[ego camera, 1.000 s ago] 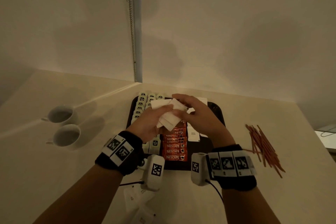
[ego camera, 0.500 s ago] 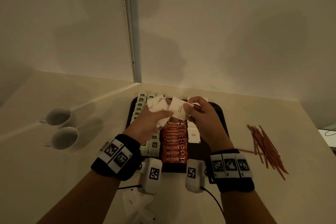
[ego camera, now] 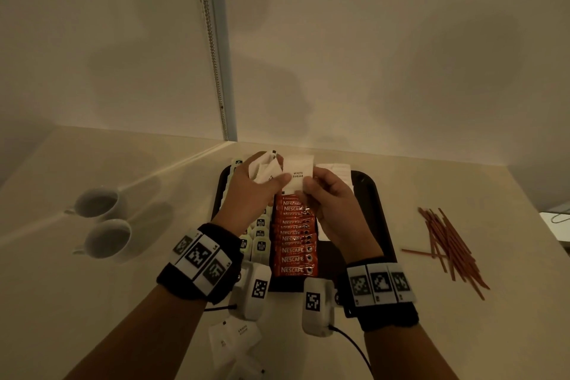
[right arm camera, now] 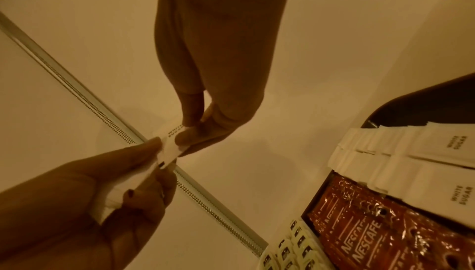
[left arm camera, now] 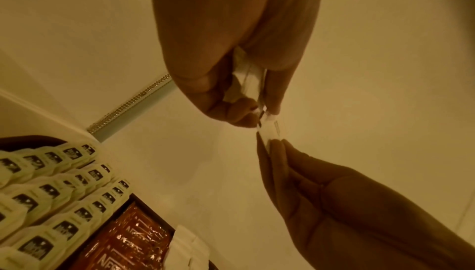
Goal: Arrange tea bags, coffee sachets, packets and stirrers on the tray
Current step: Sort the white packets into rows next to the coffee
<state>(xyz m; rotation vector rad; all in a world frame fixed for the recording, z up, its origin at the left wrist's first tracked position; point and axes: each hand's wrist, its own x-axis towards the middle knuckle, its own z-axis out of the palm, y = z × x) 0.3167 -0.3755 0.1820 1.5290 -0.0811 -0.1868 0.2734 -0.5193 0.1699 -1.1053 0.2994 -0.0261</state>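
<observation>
My left hand (ego camera: pixel 276 178) grips a small bundle of white sugar packets (ego camera: pixel 265 168) above the back of the dark tray (ego camera: pixel 381 194). My right hand (ego camera: pixel 310 187) pinches the lower edge of a single sugar packet (ego camera: pixel 298 174), held upright beside the bundle with its label facing me. In the right wrist view that single packet (right arm camera: pixel 171 142) sits between the two hands, and the left thumb also touches it. On the tray lie rows of tea bags (ego camera: pixel 259 241), red Nescafe sachets (ego camera: pixel 293 245) and laid-out sugar packets (right arm camera: pixel 424 152). Brown stirrers (ego camera: pixel 450 244) lie on the table to the right.
Two white cups (ego camera: pixel 101 219) stand on the table at the left. A few loose white packets (ego camera: pixel 234 339) lie at the near edge under my wrists. A wall and a metal strip (ego camera: pixel 216 55) rise just behind the tray.
Both hands have lifted and moved toward the back of the tray. The right hand has drawn one packet out of the bundle and now holds it upright.
</observation>
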